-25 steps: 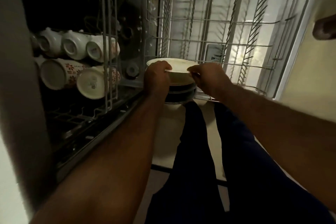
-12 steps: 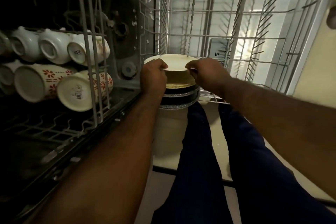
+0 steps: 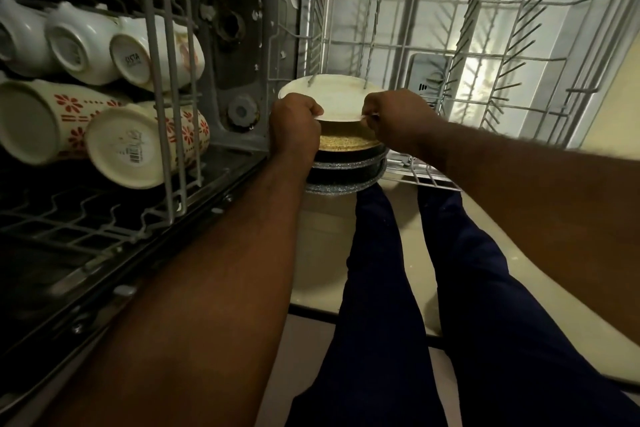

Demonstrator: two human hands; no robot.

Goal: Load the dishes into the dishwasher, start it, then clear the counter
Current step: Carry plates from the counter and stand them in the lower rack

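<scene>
Nearest, below both hands, are two legs in dark blue trousers [image 3: 398,288] over a pale floor [image 3: 318,253]. Two bare forearms reach forward from there.

The left hand [image 3: 294,125] curls its fingers round the near-left rim of one white plate [image 3: 336,97]. The right hand [image 3: 398,118] pinches the near-right rim of the same plate, so both hands have hold of it. The plate lies roughly level at the near corner of the lower rack [image 3: 450,45], and two wire tines cross in front of its far half.

Directly under the hands sits a stack. It has one gold-speckled dish [image 3: 346,141] on top and two dark dishes [image 3: 346,167] with silver glitter rims beneath.

Left of the left hand, the upper rack [image 3: 159,80] carries mugs lying on their sides with their bases towards the camera. Five can be counted clearly.

- Two are cream with red flower prints. The nearer floral mug [image 3: 138,146] has a barcode sticker and a faint printed mark on its base, too small to read. The second floral mug [image 3: 38,118] lies beside it.
- Three are white mugs [image 3: 79,45] in the row behind. One base bears a short printed word, upside down and not surely legible.

Beyond the right hand, seen through the rack, is a grey panel [image 3: 426,76] with small slots.
</scene>
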